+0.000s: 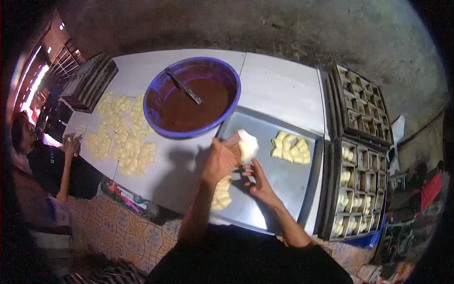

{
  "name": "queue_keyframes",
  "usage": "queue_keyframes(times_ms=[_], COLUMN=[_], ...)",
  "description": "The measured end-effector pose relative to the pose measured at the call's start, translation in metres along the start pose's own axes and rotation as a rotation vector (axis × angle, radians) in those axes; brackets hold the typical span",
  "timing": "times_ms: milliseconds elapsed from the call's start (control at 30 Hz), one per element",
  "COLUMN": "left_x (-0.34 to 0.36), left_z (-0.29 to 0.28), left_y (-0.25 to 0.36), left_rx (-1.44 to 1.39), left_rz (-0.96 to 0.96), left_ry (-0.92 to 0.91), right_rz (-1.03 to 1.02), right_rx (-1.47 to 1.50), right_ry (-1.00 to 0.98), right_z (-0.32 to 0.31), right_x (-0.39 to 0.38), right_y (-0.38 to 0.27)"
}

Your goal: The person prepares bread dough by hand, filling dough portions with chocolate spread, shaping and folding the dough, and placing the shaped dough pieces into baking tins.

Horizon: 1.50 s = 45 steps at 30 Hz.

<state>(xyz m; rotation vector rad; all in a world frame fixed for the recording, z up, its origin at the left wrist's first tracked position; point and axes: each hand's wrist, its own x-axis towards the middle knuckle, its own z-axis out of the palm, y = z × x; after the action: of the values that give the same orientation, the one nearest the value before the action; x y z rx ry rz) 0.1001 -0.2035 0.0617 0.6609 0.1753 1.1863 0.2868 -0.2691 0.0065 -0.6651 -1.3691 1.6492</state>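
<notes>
My left hand [222, 158] holds a pale piece of dough [248, 144] over a metal tray [288, 191]. My right hand [256, 182] is just below and to the right of that piece, fingers apart and slightly curved. On the tray, a cluster of yellow dough pieces [291, 150] lies to the right, and another [221, 199] lies partly behind my left forearm. Above my hands is a purple tub [161, 118] of brown filling, with a flat utensil [184, 86] in it. More dough pieces [125, 142] are spread on the white table [279, 85] at the left.
Compartmented metal molds [360, 106] stand along the right, the nearer ones [357, 189] partly holding dough. Stacked metal pans [87, 83] sit at the back left. A person [61, 170] works at the left end. Red fabric [430, 189] shows at far right. Tiled floor [104, 222] runs below.
</notes>
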Motion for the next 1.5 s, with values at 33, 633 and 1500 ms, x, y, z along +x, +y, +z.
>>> queue_keyframes(times_ms=[33, 633, 1500], left_x=[0.026, 0.007, -0.112], left_z=[-0.030, 0.020, 0.037], left_y=[0.016, 0.001, -0.097], left_rx=[0.175, 0.312, 1.082], left_rz=[0.063, -0.353, -0.062], left_ry=[0.288, 0.406, 0.451], right_rz=[-0.001, 0.275, 0.160], right_rx=[0.057, 0.871, -0.472], right_ry=[0.037, 0.430, 0.303], right_z=[0.000, 0.003, 0.019], right_x=[0.001, 0.023, -0.056], right_y=[0.002, 0.011, -0.024])
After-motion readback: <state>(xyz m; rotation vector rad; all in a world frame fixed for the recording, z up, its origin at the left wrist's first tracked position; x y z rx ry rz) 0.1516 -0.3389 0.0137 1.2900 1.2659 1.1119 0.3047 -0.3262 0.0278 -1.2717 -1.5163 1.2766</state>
